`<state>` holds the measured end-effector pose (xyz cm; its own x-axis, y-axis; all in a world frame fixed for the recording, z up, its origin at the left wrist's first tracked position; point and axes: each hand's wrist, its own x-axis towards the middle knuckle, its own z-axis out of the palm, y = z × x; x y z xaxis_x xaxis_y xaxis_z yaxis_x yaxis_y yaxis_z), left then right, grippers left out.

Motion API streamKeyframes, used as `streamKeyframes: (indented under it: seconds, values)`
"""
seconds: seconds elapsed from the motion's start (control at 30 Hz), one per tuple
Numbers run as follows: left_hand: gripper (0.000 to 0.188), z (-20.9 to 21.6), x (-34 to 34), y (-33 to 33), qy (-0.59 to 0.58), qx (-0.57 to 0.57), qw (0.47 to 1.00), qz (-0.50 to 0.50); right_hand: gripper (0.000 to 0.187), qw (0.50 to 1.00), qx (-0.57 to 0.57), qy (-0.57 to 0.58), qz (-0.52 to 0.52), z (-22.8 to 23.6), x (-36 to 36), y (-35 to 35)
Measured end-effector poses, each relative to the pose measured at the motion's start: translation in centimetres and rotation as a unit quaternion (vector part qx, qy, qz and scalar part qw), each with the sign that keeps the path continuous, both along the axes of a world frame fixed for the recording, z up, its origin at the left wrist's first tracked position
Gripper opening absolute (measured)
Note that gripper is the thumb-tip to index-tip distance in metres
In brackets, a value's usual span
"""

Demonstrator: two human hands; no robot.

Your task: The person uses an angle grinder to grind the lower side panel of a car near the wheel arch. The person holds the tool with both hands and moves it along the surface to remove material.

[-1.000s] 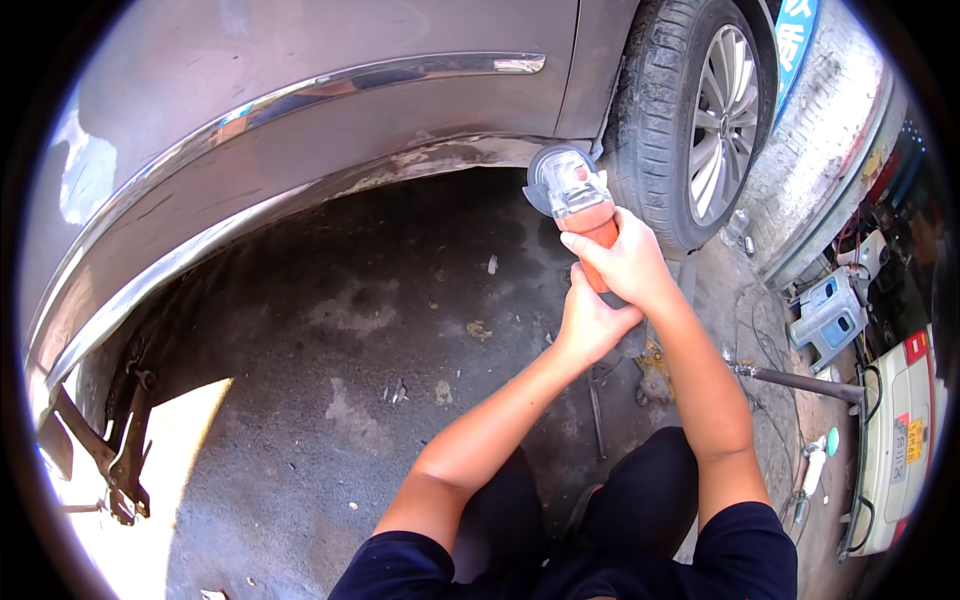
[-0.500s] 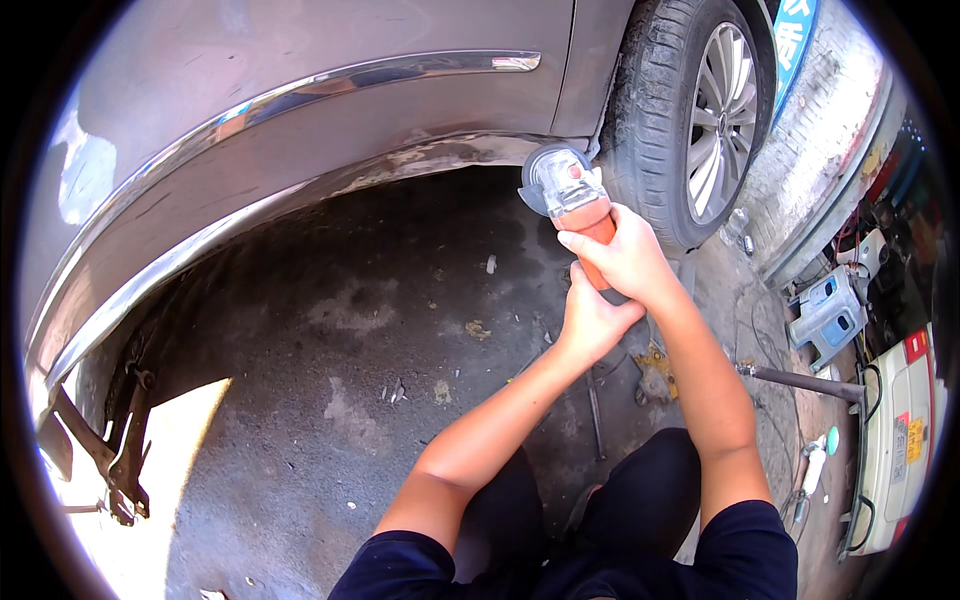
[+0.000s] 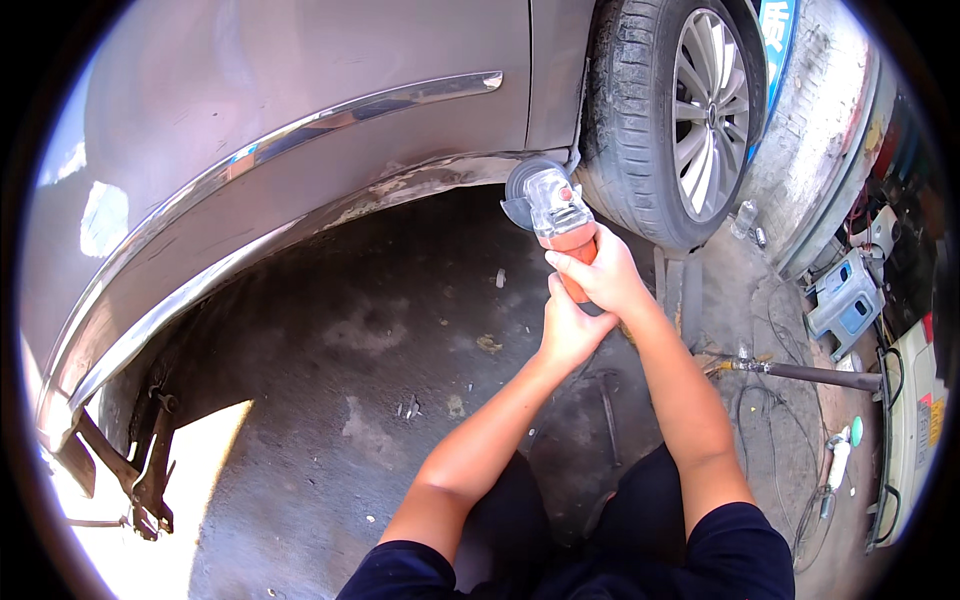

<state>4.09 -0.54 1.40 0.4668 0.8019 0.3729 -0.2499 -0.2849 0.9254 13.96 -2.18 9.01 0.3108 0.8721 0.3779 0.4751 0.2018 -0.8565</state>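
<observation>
Both my hands are closed round an orange angle grinder (image 3: 568,238) with a clear-looking metallic head and a round grey disc. My right hand (image 3: 610,275) wraps its body, thumb across the top. Lower down, at the rear end, my left hand (image 3: 573,330) grips it from the near side. The disc lies against or just in front of the car's lower sill (image 3: 420,178), close to the wheel; whether it touches cannot be made out. Along this sill the paint is worn to pale, patchy material. The grinder's rear end is hidden by my hands.
The car's tyre (image 3: 625,130) stands right of the disc. A scissor jack (image 3: 150,475) is under the car at left. To the right lie cables (image 3: 775,420), a metal bar (image 3: 825,377), a white tool with a green end (image 3: 838,462), a blue-grey plastic part (image 3: 845,305) and a white bumper (image 3: 912,430).
The whole view has shifted, so the car, floor and jack sit differently in the picture. My hands keep their hold, and the grinder stays at nearly the same place along the sill.
</observation>
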Motion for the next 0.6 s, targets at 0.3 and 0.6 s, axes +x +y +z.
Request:
streamKeyframes:
  seconds: [0.3, 0.6]
  values:
    - [0.082, -1.3, -0.8, 2.3, 0.059, 0.099, 0.99, 0.077, 0.052, 0.994, 0.091, 0.066, -0.007, -3.1, -0.6, 2.6]
    - [0.075, -4.6, -2.2, 3.5, 0.189, 0.125, 0.967, 0.117, 0.05, 0.965, 0.128, 0.23, 0.013, -9.4, -1.2, 4.9]
